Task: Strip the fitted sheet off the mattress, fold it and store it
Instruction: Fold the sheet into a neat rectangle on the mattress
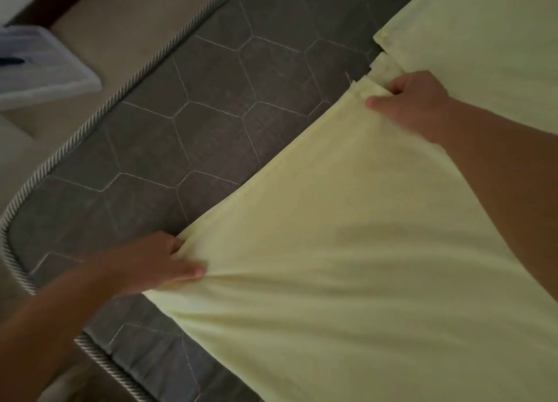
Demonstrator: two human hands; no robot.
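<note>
Starting at the far left with a clear plastic bin on the pale floor, well apart from the bed and likely meant as the storage spot. Next, grey quilted mattress with hexagon stitching, already bared across most of the visible width, rope-like piping marking its edge. Then left grip, near the mattress's rounded corner, thumb on top and fingers curled under, pinching the near edge of the pale yellow fitted sheet and gathering the cloth into creases at that point. Pulled taut from there up to right grip, farther along the bed, fingers tucked under the hem and thumb laid over it, clamped on the same edge. Spread apart like this probably to keep one long edge straight and ready to carry over the rest of the sheet, lying flat on the mattress's right side with a doubled layer showing at top right. Judged past stripping and into folding on the bed; nothing stored yet. Somewhat blurred, so exact finger placement hard to tell.
</note>
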